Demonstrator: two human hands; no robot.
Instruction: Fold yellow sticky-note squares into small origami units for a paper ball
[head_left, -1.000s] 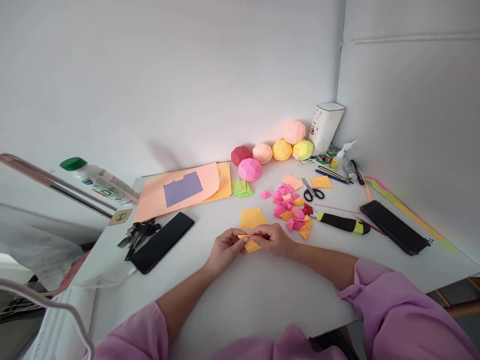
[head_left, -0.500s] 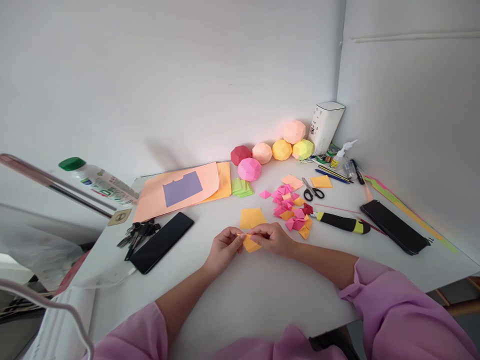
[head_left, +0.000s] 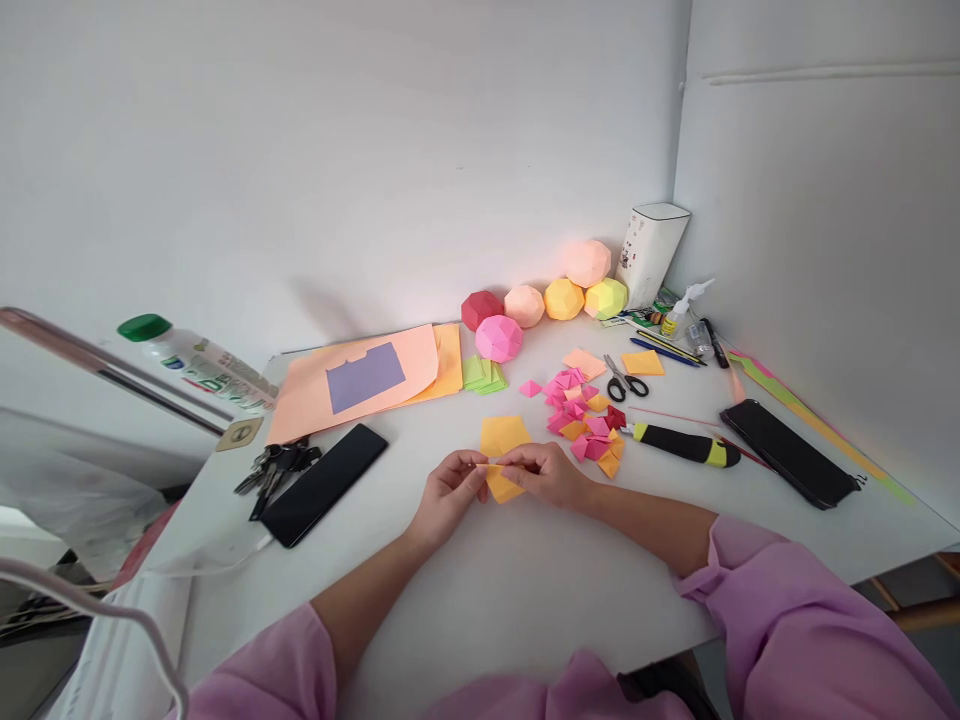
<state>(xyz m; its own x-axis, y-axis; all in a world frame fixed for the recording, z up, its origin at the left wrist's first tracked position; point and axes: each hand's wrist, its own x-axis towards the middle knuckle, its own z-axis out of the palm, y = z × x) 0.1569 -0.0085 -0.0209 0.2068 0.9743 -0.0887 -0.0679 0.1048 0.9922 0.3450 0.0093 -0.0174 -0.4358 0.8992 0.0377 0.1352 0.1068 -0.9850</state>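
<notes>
Between my two hands is a small piece of orange paper (head_left: 504, 486), partly hidden by the fingers. My left hand (head_left: 448, 492) pinches its left edge between thumb and fingers. On the other side, my right hand (head_left: 551, 474) is closed on the paper's upper right part, thumb on top. Just beyond the fingertips, a flat orange paper square (head_left: 505, 434) lies on the white table (head_left: 525, 590). To the right of my right hand sits a loose heap of folded paper pieces (head_left: 577, 405) in pink and orange.
Faceted paper balls (head_left: 499, 339) line the wall. Scissors (head_left: 624, 380), a utility knife (head_left: 682, 445) and a black case (head_left: 791, 455) lie to the right. Leftward are a phone (head_left: 324, 487), keys (head_left: 279, 462), peach sheets (head_left: 300, 400) and a green-capped bottle (head_left: 196, 362). Green paper squares (head_left: 484, 375) lie behind.
The fingers have shifted slightly on the orange paper, and more of its upper edge shows between the thumbs. Both hands stay in nearly the same place.
</notes>
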